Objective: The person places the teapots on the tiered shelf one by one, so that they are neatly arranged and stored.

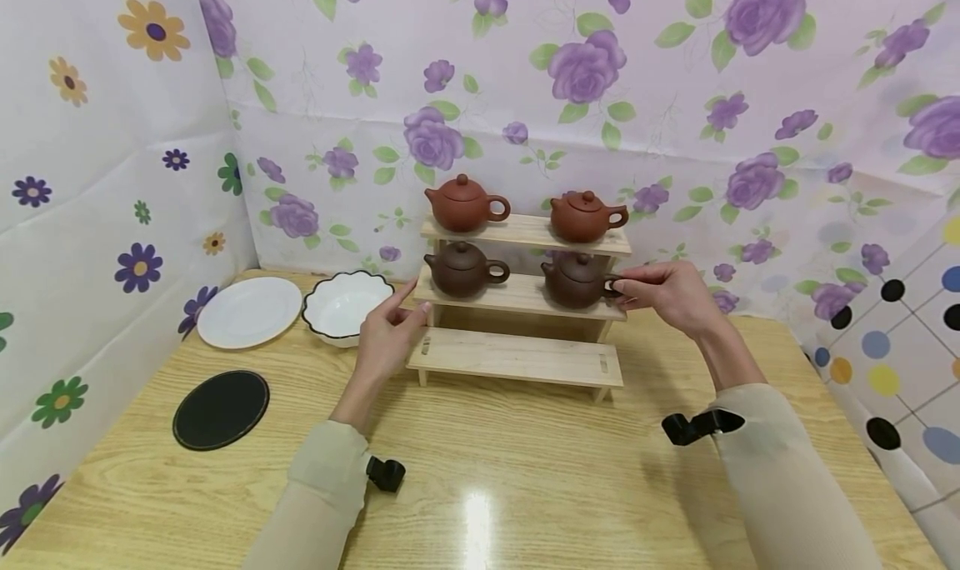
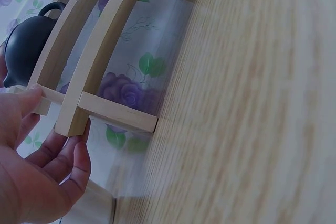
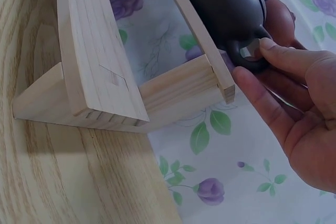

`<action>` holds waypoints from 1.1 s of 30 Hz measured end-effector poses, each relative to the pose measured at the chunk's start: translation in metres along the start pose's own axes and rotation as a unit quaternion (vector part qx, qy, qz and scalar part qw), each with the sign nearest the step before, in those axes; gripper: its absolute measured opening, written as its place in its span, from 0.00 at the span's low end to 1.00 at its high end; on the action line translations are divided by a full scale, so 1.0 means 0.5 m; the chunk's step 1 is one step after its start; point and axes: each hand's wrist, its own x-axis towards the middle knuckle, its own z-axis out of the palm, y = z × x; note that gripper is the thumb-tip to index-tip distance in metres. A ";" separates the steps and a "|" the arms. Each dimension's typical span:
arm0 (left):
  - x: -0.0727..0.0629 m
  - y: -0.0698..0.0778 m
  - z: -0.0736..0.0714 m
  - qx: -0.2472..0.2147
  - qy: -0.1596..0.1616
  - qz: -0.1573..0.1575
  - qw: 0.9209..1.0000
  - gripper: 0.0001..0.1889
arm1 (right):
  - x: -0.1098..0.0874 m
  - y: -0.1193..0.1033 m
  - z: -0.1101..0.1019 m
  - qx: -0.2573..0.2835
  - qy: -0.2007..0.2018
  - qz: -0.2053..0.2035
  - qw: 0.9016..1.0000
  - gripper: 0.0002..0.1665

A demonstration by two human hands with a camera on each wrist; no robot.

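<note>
A three-tier wooden stand (image 1: pixel 517 360) holds two reddish-brown teapots (image 1: pixel 461 207) on its top tier and two dark brown ones on the middle tier. My right hand (image 1: pixel 671 297) pinches the loop handle of the right dark teapot (image 1: pixel 573 282), seen closer in the right wrist view, where thumb and fingertips meet at the handle (image 3: pixel 249 59). The left dark teapot (image 1: pixel 459 270) stands beside it. At the stand's left end, my left hand (image 1: pixel 390 337) grips the wood, thumb above and fingers bent against the plank end (image 2: pixel 73 121). The front lower tier bears nothing.
On the left of the wooden table (image 1: pixel 525 470) lie a white plate (image 1: pixel 250 312), a scalloped white bowl (image 1: pixel 347 305) with a dark rim, and a round black mat (image 1: pixel 221 410). A flowered cloth (image 1: pixel 517 78) hangs close behind the stand.
</note>
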 end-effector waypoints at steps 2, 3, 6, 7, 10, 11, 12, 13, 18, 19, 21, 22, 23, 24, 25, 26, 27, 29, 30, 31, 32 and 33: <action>0.000 0.000 0.000 0.000 0.000 0.001 1.000 0.28 | 0.001 -0.001 -0.001 0.001 -0.002 0.002 1.000 0.21; 0.000 0.000 0.000 0.000 0.000 0.001 1.000 0.28 | 0.002 -0.002 -0.001 0.002 -0.002 0.004 1.000 0.21; 0.000 -0.001 -0.002 0.001 0.000 0.002 1.000 0.28 | 0.004 -0.003 0.000 0.007 -0.003 0.008 1.000 0.22; 0.001 -0.002 -0.002 0.001 0.000 0.002 1.000 0.28 | 0.005 -0.003 0.000 0.009 -0.004 0.008 1.000 0.22; 0.001 -0.002 -0.004 0.001 0.000 0.002 1.000 0.28 | 0.007 -0.004 0.002 0.013 -0.004 0.008 1.000 0.22; 0.002 -0.003 -0.004 0.002 0.002 0.002 1.000 0.28 | 0.008 -0.004 0.003 0.014 -0.003 0.007 1.000 0.22; 0.002 -0.003 -0.005 0.003 0.003 0.001 1.000 0.28 | 0.009 -0.004 0.003 0.013 -0.004 0.004 1.000 0.22; 0.002 -0.002 -0.005 0.004 0.005 0.001 1.000 0.28 | 0.010 -0.004 0.004 0.013 -0.003 0.002 1.000 0.21; 0.002 -0.002 -0.004 0.011 0.005 0.001 1.000 0.27 | 0.009 -0.003 0.003 -0.002 -0.002 0.002 1.000 0.22; 0.002 -0.002 -0.004 0.011 0.004 0.001 1.000 0.27 | 0.008 -0.003 0.001 -0.006 -0.001 0.005 1.000 0.22; 0.002 -0.002 -0.002 0.010 0.003 0.002 1.000 0.27 | 0.005 -0.002 -0.003 -0.016 0.003 0.008 1.000 0.23; 0.002 -0.001 -0.001 0.008 0.004 0.003 1.000 0.27 | 0.002 -0.001 -0.007 -0.022 0.007 0.009 1.000 0.24; 0.002 -0.001 -0.001 0.008 0.005 0.002 1.000 0.27 | -0.002 -0.002 -0.010 -0.027 0.012 0.010 1.000 0.25; 0.002 0.000 0.000 0.007 0.004 0.002 1.000 0.27 | -0.006 -0.001 -0.015 -0.032 0.019 0.010 0.999 0.26; 0.002 0.000 0.000 0.006 0.003 0.000 1.000 0.28 | -0.011 0.000 -0.019 -0.036 0.028 0.013 0.999 0.27; 0.002 0.000 -0.001 0.008 0.000 0.000 1.000 0.28 | -0.017 0.002 -0.023 -0.041 0.039 0.013 0.998 0.29; 0.002 0.001 -0.002 0.012 -0.003 -0.002 1.000 0.28 | -0.024 0.003 -0.028 -0.047 0.051 0.014 0.998 0.29; 0.003 0.003 -0.009 0.028 -0.006 0.002 1.000 0.29 | -0.039 0.008 -0.039 -0.064 0.075 0.014 0.995 0.31; 0.004 0.005 -0.014 0.039 -0.007 0.008 0.999 0.29 | -0.047 0.011 -0.044 -0.076 0.089 0.014 0.993 0.32; 0.005 0.008 -0.021 0.051 -0.007 0.014 0.999 0.29 | -0.056 0.015 -0.050 -0.091 0.102 0.011 0.991 0.33; 0.006 0.011 -0.030 0.067 -0.006 0.024 0.997 0.29 | -0.065 0.018 -0.056 -0.112 0.113 0.008 0.987 0.34; 0.007 0.016 -0.039 0.084 -0.003 0.036 0.996 0.30 | -0.075 0.020 -0.063 -0.136 0.123 0.007 0.983 0.35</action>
